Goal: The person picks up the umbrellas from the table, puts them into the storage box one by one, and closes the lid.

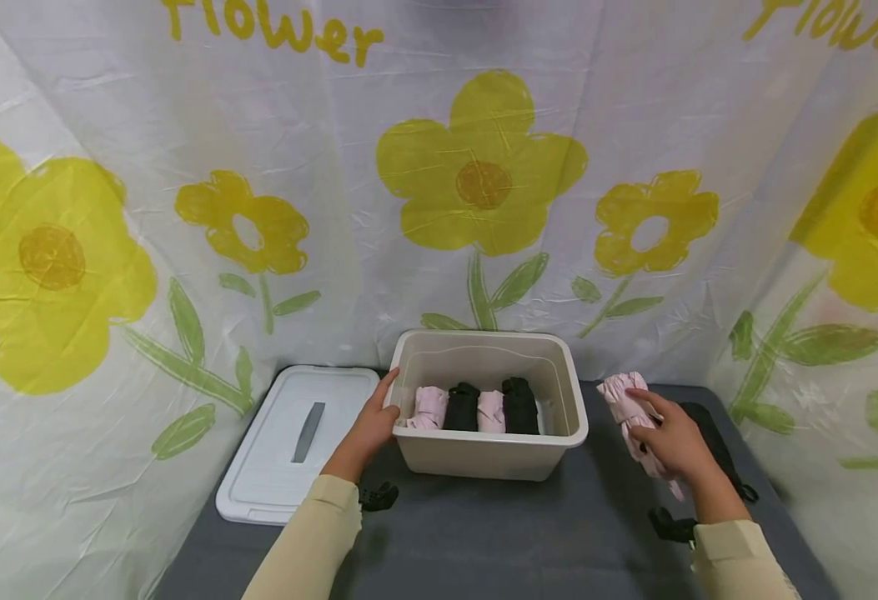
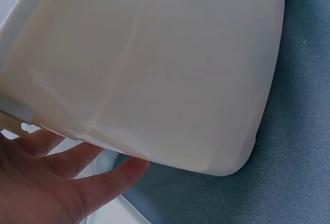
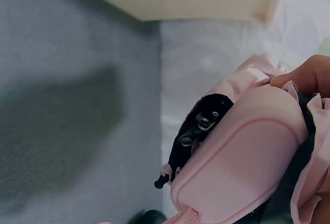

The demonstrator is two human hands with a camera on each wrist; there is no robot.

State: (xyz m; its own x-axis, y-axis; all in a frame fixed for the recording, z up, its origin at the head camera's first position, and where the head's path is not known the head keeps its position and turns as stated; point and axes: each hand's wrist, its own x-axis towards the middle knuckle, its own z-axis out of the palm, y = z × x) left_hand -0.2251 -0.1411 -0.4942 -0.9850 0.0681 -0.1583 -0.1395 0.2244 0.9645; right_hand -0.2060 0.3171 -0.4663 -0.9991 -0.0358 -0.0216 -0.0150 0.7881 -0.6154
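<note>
Fingers of our left hand point(image 1: 367, 425), spread apart, touch the bin point(image 1: 484, 457) at its left side. We count four bundles point(image 1: 463, 408) abreast inside. Right of the bin, apart from it: pink umbrella point(image 1: 622, 398), long axis slanting far-left to near-right, clamped between our right hand's point(image 1: 674, 437) thumb and fingers, bin lying leftward.

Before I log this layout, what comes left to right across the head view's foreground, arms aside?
White lid, beige bin (inside: left pink roll, left black roll, right pink roll, right black roll), held pink bundle, black item.
</note>
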